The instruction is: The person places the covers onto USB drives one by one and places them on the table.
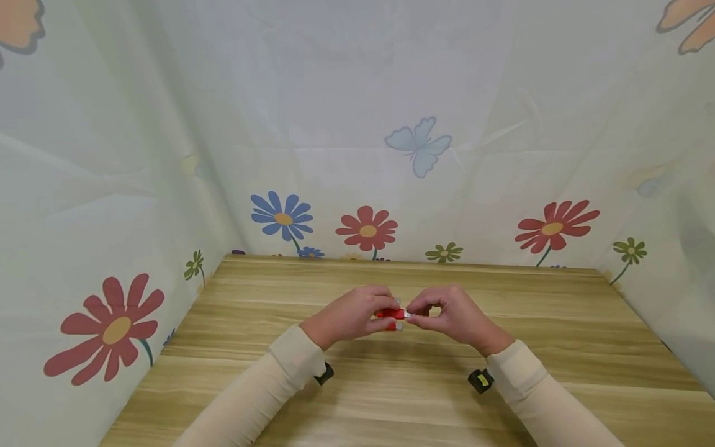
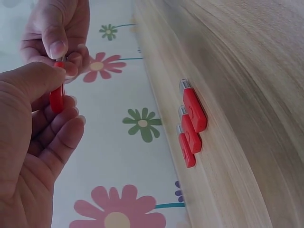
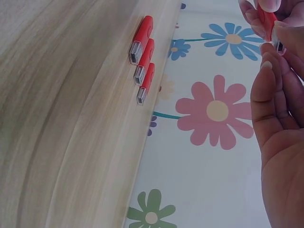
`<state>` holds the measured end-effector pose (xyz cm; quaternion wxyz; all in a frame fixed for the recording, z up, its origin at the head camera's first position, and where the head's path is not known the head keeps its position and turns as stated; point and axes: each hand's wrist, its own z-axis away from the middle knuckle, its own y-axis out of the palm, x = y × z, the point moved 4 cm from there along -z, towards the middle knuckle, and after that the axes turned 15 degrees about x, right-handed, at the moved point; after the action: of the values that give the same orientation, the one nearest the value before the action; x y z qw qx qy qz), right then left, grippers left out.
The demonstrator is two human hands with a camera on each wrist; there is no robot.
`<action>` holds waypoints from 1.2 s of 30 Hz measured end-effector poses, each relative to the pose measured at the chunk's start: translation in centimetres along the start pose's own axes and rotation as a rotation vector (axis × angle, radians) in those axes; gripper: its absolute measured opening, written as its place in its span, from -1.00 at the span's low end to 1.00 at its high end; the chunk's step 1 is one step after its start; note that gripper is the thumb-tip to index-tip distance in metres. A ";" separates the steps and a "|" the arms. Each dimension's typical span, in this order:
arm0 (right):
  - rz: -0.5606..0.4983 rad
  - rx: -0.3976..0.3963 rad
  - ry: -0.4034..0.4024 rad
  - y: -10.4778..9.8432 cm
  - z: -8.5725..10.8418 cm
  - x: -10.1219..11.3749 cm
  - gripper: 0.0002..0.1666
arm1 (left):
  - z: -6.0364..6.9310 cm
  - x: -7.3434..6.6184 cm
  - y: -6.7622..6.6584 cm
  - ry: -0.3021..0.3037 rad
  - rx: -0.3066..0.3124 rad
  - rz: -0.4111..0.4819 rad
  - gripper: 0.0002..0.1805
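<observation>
My left hand [image 1: 352, 313] pinches the red body of a USB flash drive [image 2: 57, 97] between thumb and fingers, raised above the table. From the other side my right hand [image 1: 455, 313] holds the clear-capped metal end [image 3: 279, 46] of that same drive between thumb and fingertips. Three more red USB flash drives [image 2: 195, 110] lie side by side on the table, each with a clear cap over its metal plug [image 3: 135, 52]. In the head view the hands partly cover them.
The wood-grain table [image 1: 391, 397] runs back to a white flowered curtain [image 1: 335, 124], which also hangs at both sides. A black wrist device [image 1: 480, 380] sits below the right wrist, another [image 1: 324, 373] below the left.
</observation>
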<state>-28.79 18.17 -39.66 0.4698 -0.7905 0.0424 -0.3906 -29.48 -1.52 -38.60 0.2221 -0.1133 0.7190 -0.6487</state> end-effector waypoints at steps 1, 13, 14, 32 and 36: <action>0.001 -0.001 -0.002 0.0 0.0 0.0 -0.79 | 0.0 0.0 0.0 0.001 0.003 0.002 -0.70; 0.012 -0.011 -0.054 0.1 -0.5 -0.1 -0.80 | 0.1 -0.2 -0.3 0.024 0.013 -0.075 -0.71; 0.012 -0.013 -0.054 0.2 -0.5 -0.1 -0.80 | 0.1 -0.2 -0.3 0.024 0.015 -0.081 -0.71; 0.033 -0.045 0.043 -0.8 -2.2 -1.2 -0.83 | -1.2 2.1 -0.8 -0.042 -0.011 -0.068 -0.71; 0.089 -0.041 0.066 -1.4 -3.5 -1.9 -0.84 | -2.3 3.7 -0.8 -0.112 -0.005 -0.017 -0.72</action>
<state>-32.78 17.29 -38.80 0.4686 -0.7840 0.1009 -0.3944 -33.95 -1.25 -38.34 0.2564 -0.1562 0.7062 -0.6412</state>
